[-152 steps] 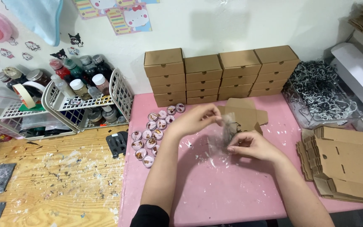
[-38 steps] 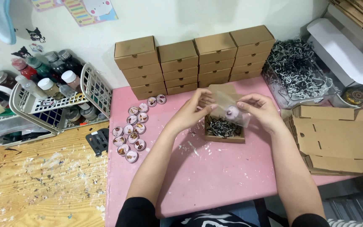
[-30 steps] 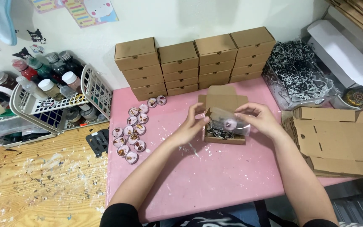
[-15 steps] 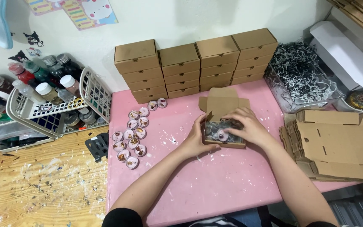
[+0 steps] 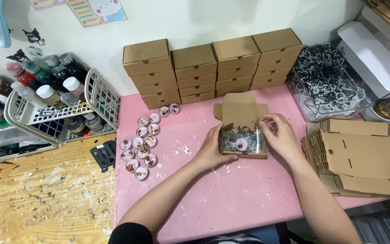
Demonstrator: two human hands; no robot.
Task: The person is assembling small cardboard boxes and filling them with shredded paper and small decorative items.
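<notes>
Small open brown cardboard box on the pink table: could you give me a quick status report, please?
Left hand steadies small open brown cardboard box; right hand at its right edge. Clear film covers a round pink piece inside. Lid flap up. Nothing blocking on pink table.

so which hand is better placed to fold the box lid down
Right, probably. The right hand is at the back corner of the open box, beside the raised lid; the left hand steadies the front left side.
</notes>
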